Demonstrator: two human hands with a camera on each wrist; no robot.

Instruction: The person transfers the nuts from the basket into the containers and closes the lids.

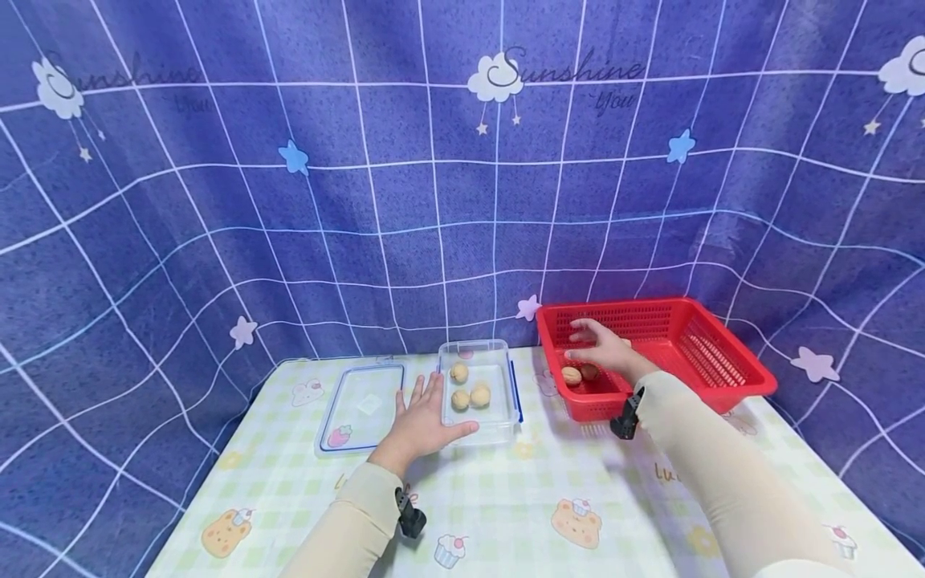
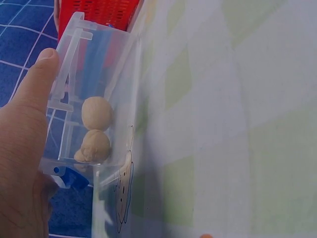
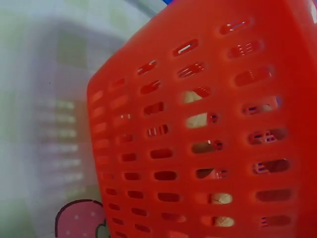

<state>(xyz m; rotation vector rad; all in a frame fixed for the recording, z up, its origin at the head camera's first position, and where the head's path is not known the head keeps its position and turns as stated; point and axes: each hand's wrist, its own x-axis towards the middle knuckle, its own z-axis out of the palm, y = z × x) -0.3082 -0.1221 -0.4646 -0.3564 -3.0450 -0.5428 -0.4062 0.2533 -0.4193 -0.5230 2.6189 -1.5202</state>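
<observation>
A clear plastic box (image 1: 499, 423) holds three walnuts (image 1: 480, 395) and has a blue clip along its right side. My left hand (image 1: 422, 421) is at its near left corner, fingers spread and thumb along the front rim; in the left wrist view the thumb (image 2: 37, 82) lies against the box's edge. Over the left part of a red basket (image 1: 730, 393) hovers my right hand (image 1: 603, 352), its fingers loosely bent and nothing visible between them. Beneath it in the basket lie a walnut (image 1: 572, 376) and a darker brown nut (image 1: 588, 372), partly covered by the hand.
Left of the box, a clear lid (image 1: 361, 409) with a blue seal lies flat on the checked tablecloth (image 1: 520, 506). A blue curtain (image 1: 462, 193) hangs behind the table. Through the basket's slots in the right wrist view, pale nuts (image 3: 197, 120) show.
</observation>
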